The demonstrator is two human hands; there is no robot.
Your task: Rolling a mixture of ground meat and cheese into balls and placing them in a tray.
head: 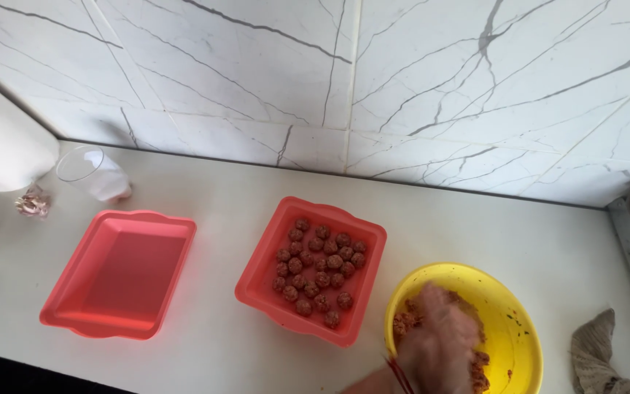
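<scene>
Meat mixture, reddish and crumbly, lies in the yellow bowl at the lower right of the white counter, and one hand is pressed down into it, blurred with motion; which hand it is cannot be told for sure from this view, and the other hand is out of sight. The fingers are buried in the mixture and smeared by the blur, so how far they are spread, or whether they have closed on a lump, cannot be told. Just left of the bowl stands a red tray carrying rows of small meatballs, with bare room left along its right side. Well apart to the left sits a second red tray, with nothing in it. A clear cup lies tipped near the wall, beside a white container, and a crumpled cloth rests at the right edge. The likeliest trouble is the bowl sliding or tipping on the smooth counter under a one-sided push, since nothing visible steadies it. Sticky fingers could also drop bits on the counter between bowl and tray, or dent the finished balls.
</scene>
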